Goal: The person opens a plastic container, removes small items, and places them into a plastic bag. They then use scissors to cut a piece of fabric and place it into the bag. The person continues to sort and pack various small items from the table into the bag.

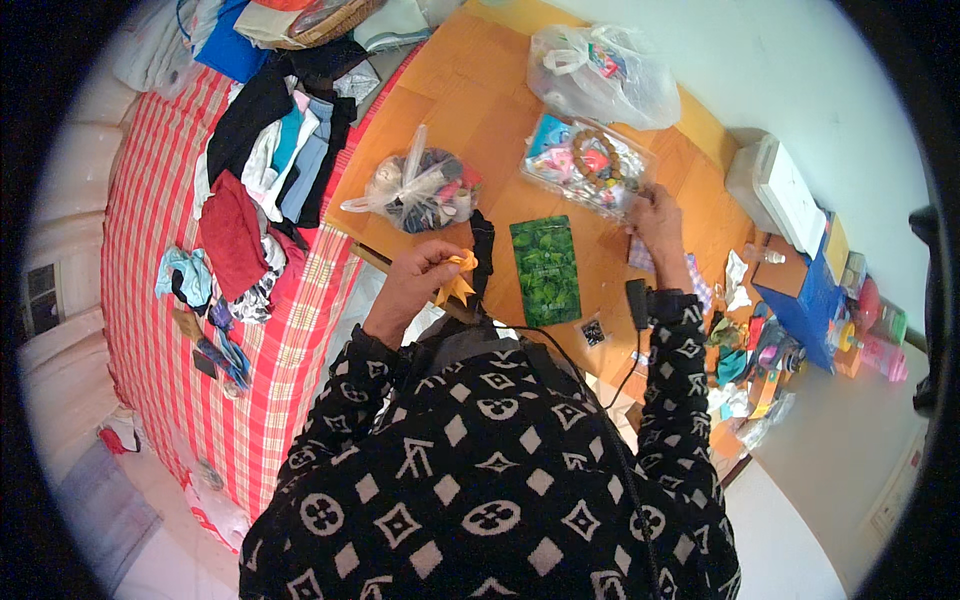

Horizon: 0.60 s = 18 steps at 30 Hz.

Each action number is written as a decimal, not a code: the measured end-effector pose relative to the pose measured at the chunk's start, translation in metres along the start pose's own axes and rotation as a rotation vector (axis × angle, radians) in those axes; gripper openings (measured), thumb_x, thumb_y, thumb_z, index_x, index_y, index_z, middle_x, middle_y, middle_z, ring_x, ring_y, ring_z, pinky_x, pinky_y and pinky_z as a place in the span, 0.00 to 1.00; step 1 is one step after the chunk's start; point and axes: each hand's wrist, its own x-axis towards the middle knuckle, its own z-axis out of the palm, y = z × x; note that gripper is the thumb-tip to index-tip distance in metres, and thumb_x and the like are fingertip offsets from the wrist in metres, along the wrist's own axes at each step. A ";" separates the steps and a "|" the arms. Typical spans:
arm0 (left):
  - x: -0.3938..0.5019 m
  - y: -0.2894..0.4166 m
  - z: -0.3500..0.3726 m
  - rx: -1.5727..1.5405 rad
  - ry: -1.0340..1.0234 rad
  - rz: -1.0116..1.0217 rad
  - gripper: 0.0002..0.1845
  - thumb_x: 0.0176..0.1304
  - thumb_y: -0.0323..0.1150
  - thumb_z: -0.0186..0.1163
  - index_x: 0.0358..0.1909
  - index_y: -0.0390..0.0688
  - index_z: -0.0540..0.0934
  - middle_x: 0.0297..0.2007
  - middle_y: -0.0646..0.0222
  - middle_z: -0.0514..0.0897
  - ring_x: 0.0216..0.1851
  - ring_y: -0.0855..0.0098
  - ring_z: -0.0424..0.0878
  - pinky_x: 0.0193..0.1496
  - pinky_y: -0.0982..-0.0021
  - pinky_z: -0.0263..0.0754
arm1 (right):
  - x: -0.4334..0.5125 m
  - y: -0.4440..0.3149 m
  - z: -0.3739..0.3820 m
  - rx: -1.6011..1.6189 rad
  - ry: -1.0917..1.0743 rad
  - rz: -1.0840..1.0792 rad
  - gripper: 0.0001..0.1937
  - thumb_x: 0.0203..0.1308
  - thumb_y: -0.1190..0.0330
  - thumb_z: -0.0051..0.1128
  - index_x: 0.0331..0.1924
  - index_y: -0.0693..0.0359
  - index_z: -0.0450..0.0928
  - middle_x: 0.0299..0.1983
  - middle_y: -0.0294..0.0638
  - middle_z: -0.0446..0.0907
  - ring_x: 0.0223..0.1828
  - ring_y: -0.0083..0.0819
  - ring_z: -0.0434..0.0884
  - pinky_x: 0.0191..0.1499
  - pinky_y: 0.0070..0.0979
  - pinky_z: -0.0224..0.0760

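My left hand point(411, 289) pinches an orange ribbon bow point(459, 279) between thumb and fingers, above the front edge of the wooden table. At the right corner of a clear plastic box point(536, 169) is my right hand point(658, 225), its fingers curled; whether they grip the box or something in it is hidden. Small colourful packets and trinkets fill the box, with a brown beaded bracelet point(581, 154) on top. Between my hands lies a green foil pouch point(546, 271) with a leaf print. A tied clear bag point(424, 191) of small items stands beyond my left hand.
A large white plastic bag point(604, 79) sits at the back. To the right are a white-lidded container point(787, 191), a blue box point(806, 300) and heaped small items point(739, 352). A black cable point(619, 375) runs near my right arm. Clothes point(232, 225) lie on a red checked bed point(165, 202).
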 end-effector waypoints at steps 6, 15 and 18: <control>-0.011 -0.011 -0.013 -0.020 0.134 0.063 0.11 0.69 0.25 0.62 0.51 0.35 0.83 0.44 0.69 0.87 0.43 0.78 0.83 0.49 0.76 0.77 | 0.014 0.106 -0.078 -0.133 0.090 -0.017 0.16 0.68 0.68 0.52 0.56 0.68 0.76 0.34 0.46 0.84 0.23 0.32 0.83 0.25 0.28 0.76; -0.016 -0.014 -0.006 -0.007 0.241 0.055 0.11 0.67 0.25 0.64 0.50 0.34 0.84 0.44 0.68 0.87 0.44 0.78 0.83 0.49 0.77 0.76 | -0.080 0.043 -0.062 -0.372 0.275 -0.252 0.15 0.64 0.67 0.62 0.52 0.64 0.79 0.47 0.54 0.82 0.53 0.49 0.80 0.54 0.41 0.72; -0.010 -0.014 0.003 -0.051 0.228 0.017 0.10 0.67 0.25 0.64 0.49 0.35 0.85 0.43 0.68 0.87 0.44 0.78 0.83 0.48 0.77 0.76 | -0.107 -0.018 0.015 -0.301 -0.186 -0.440 0.23 0.56 0.68 0.67 0.57 0.59 0.78 0.59 0.51 0.76 0.63 0.53 0.72 0.64 0.47 0.63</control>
